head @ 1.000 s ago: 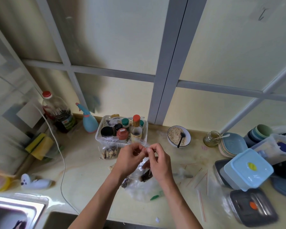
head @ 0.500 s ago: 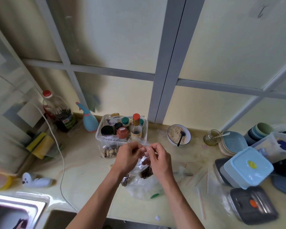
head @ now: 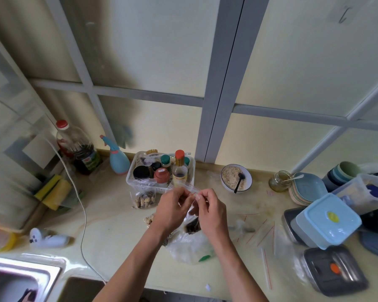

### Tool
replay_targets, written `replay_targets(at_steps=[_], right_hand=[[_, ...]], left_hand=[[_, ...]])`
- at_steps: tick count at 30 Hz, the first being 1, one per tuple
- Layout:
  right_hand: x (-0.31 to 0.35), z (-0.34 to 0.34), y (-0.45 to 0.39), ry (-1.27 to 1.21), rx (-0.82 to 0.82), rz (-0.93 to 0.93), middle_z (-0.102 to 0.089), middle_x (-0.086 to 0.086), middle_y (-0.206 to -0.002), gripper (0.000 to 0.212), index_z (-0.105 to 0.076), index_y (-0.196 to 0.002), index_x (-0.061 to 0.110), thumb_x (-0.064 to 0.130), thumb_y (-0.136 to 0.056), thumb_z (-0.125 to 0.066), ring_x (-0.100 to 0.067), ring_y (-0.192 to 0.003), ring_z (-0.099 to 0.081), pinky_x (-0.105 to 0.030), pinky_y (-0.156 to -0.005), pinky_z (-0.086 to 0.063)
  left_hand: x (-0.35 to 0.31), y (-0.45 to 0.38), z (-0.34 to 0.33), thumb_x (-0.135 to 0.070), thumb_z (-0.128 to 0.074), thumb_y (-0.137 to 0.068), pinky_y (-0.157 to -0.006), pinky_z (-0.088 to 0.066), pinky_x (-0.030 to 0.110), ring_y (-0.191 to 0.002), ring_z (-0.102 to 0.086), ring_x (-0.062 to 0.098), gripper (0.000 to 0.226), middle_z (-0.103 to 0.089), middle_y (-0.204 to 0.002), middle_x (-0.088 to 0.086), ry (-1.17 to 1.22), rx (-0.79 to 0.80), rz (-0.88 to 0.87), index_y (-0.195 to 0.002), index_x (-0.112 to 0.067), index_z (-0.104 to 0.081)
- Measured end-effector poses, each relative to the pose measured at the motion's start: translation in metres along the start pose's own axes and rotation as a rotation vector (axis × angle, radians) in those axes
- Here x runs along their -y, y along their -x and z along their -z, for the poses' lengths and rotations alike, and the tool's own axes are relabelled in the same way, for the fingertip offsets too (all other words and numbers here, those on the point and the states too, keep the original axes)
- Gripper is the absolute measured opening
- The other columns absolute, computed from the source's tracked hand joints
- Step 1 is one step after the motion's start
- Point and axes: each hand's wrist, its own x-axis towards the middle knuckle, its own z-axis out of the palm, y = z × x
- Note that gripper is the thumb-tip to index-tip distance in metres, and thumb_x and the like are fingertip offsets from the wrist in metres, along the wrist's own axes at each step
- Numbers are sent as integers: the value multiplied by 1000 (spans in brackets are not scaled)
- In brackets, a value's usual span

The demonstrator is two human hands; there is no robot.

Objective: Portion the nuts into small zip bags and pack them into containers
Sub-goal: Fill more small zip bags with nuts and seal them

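Hands meet in the middle of the head view, raised a little above the yellow bench [head: 109, 225]. I see my left hand [head: 172, 211] and my right hand [head: 210, 212] both pinching the top edge of a small zip bag [head: 191, 216], fingers curled onto its seal strip, which shows a thin red line between the fingertips. The bag hangs below the hands with dark nuts [head: 191, 226] gathered in its bottom. Under it, on the bench, lies a larger crumpled clear bag [head: 188, 247] with a green mark near its lower edge.

Just left of the hands a filled zip bag [head: 144, 198] of pale and dark nuts leans against a white basket [head: 132, 171] of bottles and jars. Behind the basket to the left stand a blue spray bottle [head: 118, 159] and a big red-capped bottle [head: 76, 149]. Right of the basket sits a bowl of oats [head: 236, 177] with a dark spoon in it, then a small glass jar [head: 278, 182].

At the right edge, a pale blue lidded container [head: 327, 219] rests tilted on a grey container [head: 289, 219], and another grey lidded container [head: 334, 270] with an orange spot lies nearer me. Flat empty zip bags [head: 268, 234] with red seal lines are strewn on the bench between the hands and those containers. A steel sink [head: 20, 277] fills the lower left corner
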Motion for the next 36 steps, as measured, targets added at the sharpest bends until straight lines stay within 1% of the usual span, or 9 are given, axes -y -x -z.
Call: replay_targets(at_steps=[2, 6, 9, 12, 15, 23, 28, 31, 36], right_hand=[[0, -1, 0, 7, -37, -1, -70, 3, -71, 15, -56, -89, 16, 14, -104, -54, -3, -58, -68, -15, -53, -47], [-7, 2, -4, -32, -101, -67, -66, 2, -75, 17, -54, -88, 18, 15, -105, -51, -8, -60, -71, -31, -56, -55], [-6, 2, -2, -34, -96, -70, -67, 1, -74, 17, -54, -88, 18, 15, -104, -51, -7, -63, -71, -35, -61, -56], [-7, 3, -4, -127, -19, -133, -71, 0, -79, 13, -57, -91, 17, 18, -103, -55, -10, -70, -74, -42, -69, -60], [-12, 10, -10, -211, 134, -176, -76, 0, -86, 8, -67, -91, 22, 29, -96, -67, -16, -79, -75, -50, -81, -60], [-17, 13, -14, -259, 82, -222, -77, -2, -81, 11, -72, -87, 19, 18, -97, -67, -19, -79, -75, -48, -82, -62], [-15, 15, -16, -284, 218, -231, -77, -6, -85, 6, -74, -93, 14, 16, -95, -68, -22, -84, -75, -48, -83, -62], [-18, 13, -19, -171, 294, -175, -78, 1, -87, 2, -76, -91, 21, 23, -89, -76, -14, -86, -75, -43, -84, -62], [-18, 10, -21, 2, 263, -113, -77, 10, -82, 5, -78, -87, 23, 19, -89, -76, -3, -79, -72, -32, -79, -61]], left_hand=[[1, 1, -1, -31, -66, -93, -58, -48, 26, -63, -61, 9, 19, -67, -69, -7, -10, 12, 9, -77, -22, -66], [7, 2, -1, -25, -66, -92, -58, -43, 20, -63, -58, 8, 16, -64, -69, -7, -70, 31, -1, -77, -20, -65], [11, 3, -5, -23, -62, -94, -59, -39, 24, -65, -53, 9, 17, -61, -72, -8, -127, 53, -33, -78, -18, -62], [15, 3, -6, -22, -60, -95, -61, -40, 28, -67, -51, 8, 16, -59, -74, -7, -154, 44, -63, -79, -18, -60], [16, 2, -2, -26, -61, -97, -61, -39, 22, -69, -51, 7, 17, -58, -75, -10, -141, 59, -106, -81, -22, -59], [26, 6, 4, -24, -68, -91, -57, -40, 14, -61, -55, 2, 22, -62, -68, -9, -15, 55, 39, -72, -28, -58], [28, 6, 8, -18, -70, -89, -58, -42, 13, -62, -57, 3, 19, -65, -67, -11, 52, 9, 62, -72, -24, -63], [28, 4, 9, -19, -72, -87, -57, -41, 13, -63, -59, 6, 19, -65, -67, -9, -11, 40, 7, -71, -25, -62], [26, 1, 9, -21, -76, -88, -65, -46, 8, -73, -67, 1, 11, -72, -76, -11, 12, 98, 4, -79, -21, -69]])
